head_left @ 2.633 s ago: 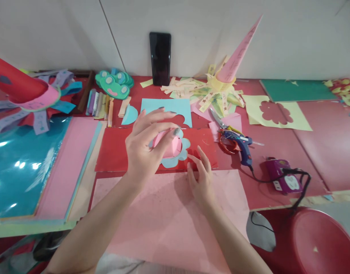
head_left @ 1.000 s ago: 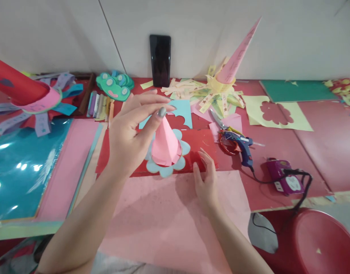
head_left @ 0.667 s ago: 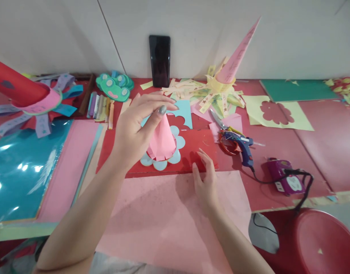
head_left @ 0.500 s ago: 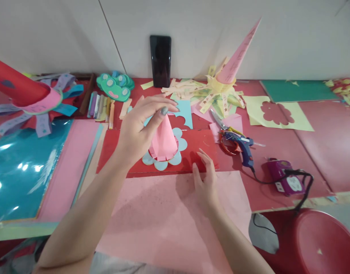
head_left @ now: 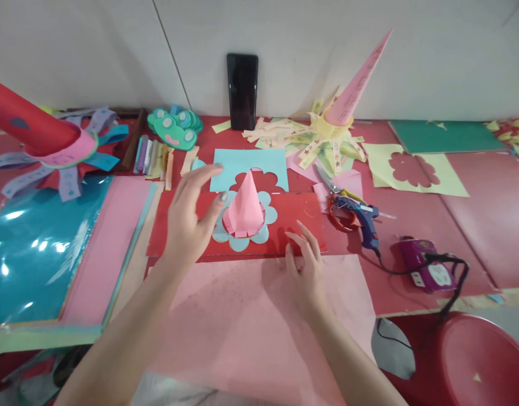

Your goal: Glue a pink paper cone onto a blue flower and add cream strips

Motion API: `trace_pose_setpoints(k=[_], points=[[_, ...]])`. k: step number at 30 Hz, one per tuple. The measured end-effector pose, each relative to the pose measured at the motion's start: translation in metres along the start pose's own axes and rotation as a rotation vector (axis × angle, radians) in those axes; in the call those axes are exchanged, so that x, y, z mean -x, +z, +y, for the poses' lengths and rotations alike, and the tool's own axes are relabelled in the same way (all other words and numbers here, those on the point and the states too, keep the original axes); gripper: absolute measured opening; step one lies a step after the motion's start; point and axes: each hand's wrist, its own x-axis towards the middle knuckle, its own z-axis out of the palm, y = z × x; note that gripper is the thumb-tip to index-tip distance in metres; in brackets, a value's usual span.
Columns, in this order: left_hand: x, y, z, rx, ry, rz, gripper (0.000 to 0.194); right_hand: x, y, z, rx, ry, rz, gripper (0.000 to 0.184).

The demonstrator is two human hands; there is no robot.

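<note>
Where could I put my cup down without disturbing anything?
The pink sheet is bare between the forearms, below the red board. The red tabletop is mostly bare right of the purple box, below the green board. It's crowded along the wall, and around the scissors and glue gun.

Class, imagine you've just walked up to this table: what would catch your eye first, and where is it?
Probably the pink paper cone, upright on a pale blue paper flower, between the left hand and the right hand. Next might come the big red tube slanting in from the left edge, and the taller pink cone tilting rightward at the back, right of the black phone.
</note>
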Motion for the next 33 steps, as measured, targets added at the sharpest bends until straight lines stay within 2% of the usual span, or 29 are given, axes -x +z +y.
trace_pose_setpoints(k=[1, 3, 5, 8, 12, 16, 23, 33], points=[[0.008, -0.003, -0.005, -0.053, -0.002, 0.05, 0.023, 0.0, 0.001, 0.0, 0.019, -0.064, -0.014, 0.028], [0.025, -0.007, -0.016, -0.121, 0.002, 0.038, 0.014, 0.001, 0.005, 0.001, 0.04, -0.204, -0.059, 0.034], [0.04, -0.009, -0.029, -0.169, 0.017, -0.097, 0.01, 0.001, 0.011, 0.0, 0.057, -0.297, -0.105, 0.041], [0.052, -0.007, -0.044, -0.23, 0.087, -0.295, 0.015, -0.002, 0.018, -0.009, 0.161, -0.347, -0.151, 0.041], [0.051, -0.002, -0.053, -0.243, 0.141, -0.488, 0.023, -0.009, 0.027, -0.025, 0.332, -0.431, -0.227, 0.032], [0.046, -0.002, -0.053, -0.241, 0.148, -0.645, 0.023, -0.012, 0.034, -0.029, 0.388, -0.43, -0.296, 0.03], [0.045, -0.004, -0.055, -0.188, 0.096, -0.728, 0.017, -0.009, 0.037, -0.022, 0.401, -0.455, -0.263, 0.03], [0.044, -0.002, -0.055, -0.149, 0.033, -0.736, 0.015, -0.008, 0.039, -0.019, 0.389, -0.438, -0.255, 0.032]])
